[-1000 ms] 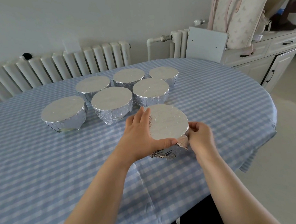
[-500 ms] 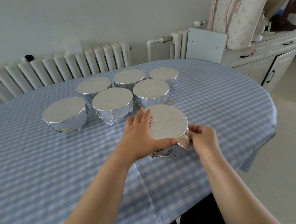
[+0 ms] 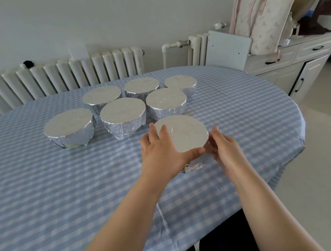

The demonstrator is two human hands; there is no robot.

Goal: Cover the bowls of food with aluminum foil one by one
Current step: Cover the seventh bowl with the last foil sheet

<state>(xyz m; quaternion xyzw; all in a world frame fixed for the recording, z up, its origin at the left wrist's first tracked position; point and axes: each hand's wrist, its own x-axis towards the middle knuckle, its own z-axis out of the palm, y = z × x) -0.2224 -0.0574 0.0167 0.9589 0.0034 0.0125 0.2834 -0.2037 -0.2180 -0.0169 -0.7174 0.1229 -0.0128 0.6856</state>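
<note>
Head view: nearest bowl (image 3: 183, 136), foil-covered, on the blue checked tablecloth (image 3: 48, 192) just in front of six other foil-covered bowls. Left hand (image 3: 161, 155) cupped round its left side, fingers curled over the rim onto the flat foil top, thumb along the near edge. Right hand (image 3: 223, 146) against its right side, fingers bent and pressing the crinkled foil into the bowl wall; whether pinching the foil or only pushing, cannot tell. Crumpled foil skirt visible below the left thumb.

Behind: front row of three covered bowls, left one (image 3: 68, 126), middle one (image 3: 123, 113), right one (image 3: 166, 100); back row of three more (image 3: 101, 94), (image 3: 141, 85), (image 3: 180, 82), packed close, some touching. White radiator (image 3: 69, 73) along the wall. Pale tote bag (image 3: 261, 18) on a white cabinet (image 3: 293, 57) at far right.
</note>
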